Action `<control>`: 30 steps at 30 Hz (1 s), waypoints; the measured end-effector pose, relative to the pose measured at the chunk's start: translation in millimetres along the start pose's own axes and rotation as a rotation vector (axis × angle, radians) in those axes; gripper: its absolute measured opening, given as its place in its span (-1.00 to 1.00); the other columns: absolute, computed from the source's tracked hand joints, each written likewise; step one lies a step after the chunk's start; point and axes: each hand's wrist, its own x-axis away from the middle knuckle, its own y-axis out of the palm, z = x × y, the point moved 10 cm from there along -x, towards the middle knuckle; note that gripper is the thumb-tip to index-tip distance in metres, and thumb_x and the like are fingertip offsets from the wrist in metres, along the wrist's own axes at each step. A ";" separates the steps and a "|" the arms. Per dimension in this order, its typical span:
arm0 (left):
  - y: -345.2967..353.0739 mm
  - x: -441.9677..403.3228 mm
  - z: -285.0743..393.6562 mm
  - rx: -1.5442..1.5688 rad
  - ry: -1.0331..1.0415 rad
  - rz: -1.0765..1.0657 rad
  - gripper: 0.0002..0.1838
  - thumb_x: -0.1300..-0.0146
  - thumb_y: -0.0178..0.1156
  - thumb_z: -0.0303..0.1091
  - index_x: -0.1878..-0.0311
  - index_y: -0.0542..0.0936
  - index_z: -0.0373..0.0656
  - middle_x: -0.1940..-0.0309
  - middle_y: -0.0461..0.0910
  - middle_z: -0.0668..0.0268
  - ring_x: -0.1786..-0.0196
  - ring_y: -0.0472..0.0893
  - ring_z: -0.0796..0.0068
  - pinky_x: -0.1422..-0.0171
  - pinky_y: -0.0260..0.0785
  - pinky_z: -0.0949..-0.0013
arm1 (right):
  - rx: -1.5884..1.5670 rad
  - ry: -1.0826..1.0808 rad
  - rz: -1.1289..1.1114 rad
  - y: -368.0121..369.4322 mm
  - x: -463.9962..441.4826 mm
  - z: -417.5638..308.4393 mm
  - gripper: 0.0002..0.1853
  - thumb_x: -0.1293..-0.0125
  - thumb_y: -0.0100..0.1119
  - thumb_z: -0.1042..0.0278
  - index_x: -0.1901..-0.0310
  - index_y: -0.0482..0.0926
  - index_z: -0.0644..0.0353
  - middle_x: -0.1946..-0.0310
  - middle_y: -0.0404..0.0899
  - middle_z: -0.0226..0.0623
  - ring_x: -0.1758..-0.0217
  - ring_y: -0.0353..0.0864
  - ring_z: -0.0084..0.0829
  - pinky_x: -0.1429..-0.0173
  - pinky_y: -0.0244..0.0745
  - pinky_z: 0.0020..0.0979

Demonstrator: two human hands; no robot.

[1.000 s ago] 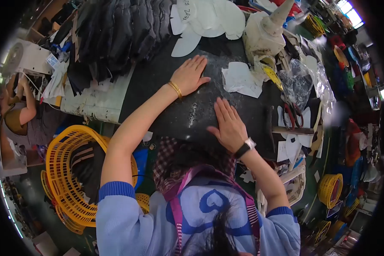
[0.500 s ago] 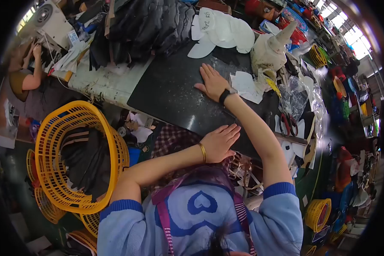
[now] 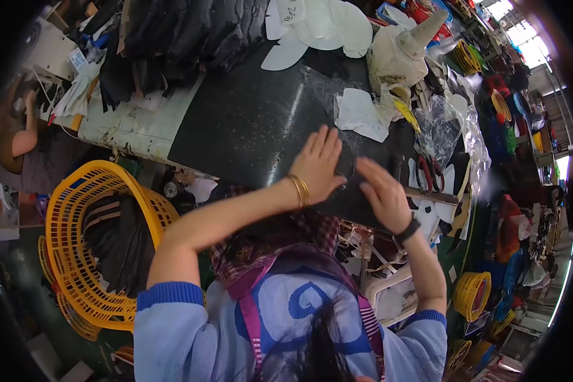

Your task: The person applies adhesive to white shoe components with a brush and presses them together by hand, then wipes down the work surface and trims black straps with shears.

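My left hand [image 3: 318, 162], with gold bangles at the wrist, lies over the black board [image 3: 235, 121] on the table. Its fingers are stretched out and nothing shows in them. To its right is my right hand [image 3: 386, 196], wearing a dark wristband. The right fingers are extended and the thumb stands apart, near the board's front right part. A white paper piece [image 3: 361, 114] lies just beyond both hands. Farther back are stacked white cut pieces [image 3: 325, 25] with handwriting on one, beside a thick pile of black pieces [image 3: 191, 32].
A yellow plastic basket [image 3: 60, 254] holding dark pieces stands at my left. A whitish container with a cone-shaped spout [image 3: 398, 57] stands at the back right. Red-handled scissors [image 3: 431, 175] lie near the right edge. Another person's arm [image 3: 27, 130] shows at far left.
My right hand has drawn back from the board's middle toward me and to the right. My left hand has moved forward onto the board. The view has shifted slightly.
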 end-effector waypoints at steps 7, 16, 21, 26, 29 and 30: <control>-1.6 79.0 77.4 0.336 0.404 -0.087 -0.21 -0.17 0.08 0.04 -0.26 0.22 -0.47 -0.35 0.08 -0.08 -0.44 0.02 0.05 -0.49 -0.17 0.13 | 0.330 -0.416 -0.022 83.3 -141.4 -27.3 -0.25 -0.31 -0.11 -0.11 -0.34 0.06 0.32 -0.40 -0.01 -0.08 -0.47 -0.06 -0.14 -0.46 -0.08 -0.19; -37.3 -13.3 -67.9 0.058 0.175 0.199 -0.49 -0.27 0.01 -0.12 -0.12 0.39 -0.35 -0.21 0.32 0.02 -0.31 0.26 0.11 -0.35 0.10 0.16 | 0.218 -0.145 -0.371 80.2 35.7 -48.7 -0.14 -0.25 -0.18 -0.24 -0.33 0.06 0.39 -0.40 -0.04 0.00 -0.48 -0.09 -0.06 -0.46 -0.12 -0.14; -4.7 17.1 -13.5 0.009 0.095 0.017 -0.19 -0.20 0.01 0.11 -0.28 0.21 -0.43 -0.36 0.08 -0.07 -0.44 0.02 0.02 -0.48 -0.17 0.12 | 0.294 0.129 -0.069 45.4 38.7 -1.7 -0.18 -0.15 0.08 -0.05 -0.29 0.12 0.40 -0.37 0.04 0.00 -0.45 -0.02 -0.08 -0.43 -0.01 -0.16; -20.3 84.4 28.5 0.188 0.379 -0.156 -0.27 -0.15 0.10 0.04 -0.22 0.32 -0.38 -0.35 0.12 -0.03 -0.43 0.08 0.12 -0.47 -0.10 0.17 | 0.396 -0.012 0.089 50.3 -58.1 7.3 -0.30 -0.27 -0.02 0.01 -0.27 0.15 0.42 -0.35 0.07 0.03 -0.43 0.02 -0.08 -0.43 -0.02 -0.16; -32.3 93.7 19.0 0.315 0.461 -0.159 -0.39 -0.17 0.10 -0.04 -0.16 0.40 -0.34 -0.30 0.25 0.07 -0.38 0.19 0.19 -0.42 0.01 0.19 | 0.303 -0.060 -0.060 60.9 -32.0 -16.0 -0.29 -0.30 -0.07 0.04 -0.32 0.06 0.40 -0.38 -0.01 0.03 -0.46 -0.05 -0.06 -0.46 -0.09 -0.17; -46.4 93.5 12.5 0.360 0.462 -0.117 -0.53 -0.17 0.14 -0.15 -0.06 0.48 -0.28 -0.19 0.38 0.15 -0.30 0.31 0.23 -0.36 0.11 0.18 | 0.246 -0.091 -0.120 62.7 -8.8 -27.5 -0.28 -0.30 -0.07 0.02 -0.32 0.06 0.39 -0.39 -0.01 0.01 -0.47 -0.05 -0.08 -0.45 -0.07 -0.17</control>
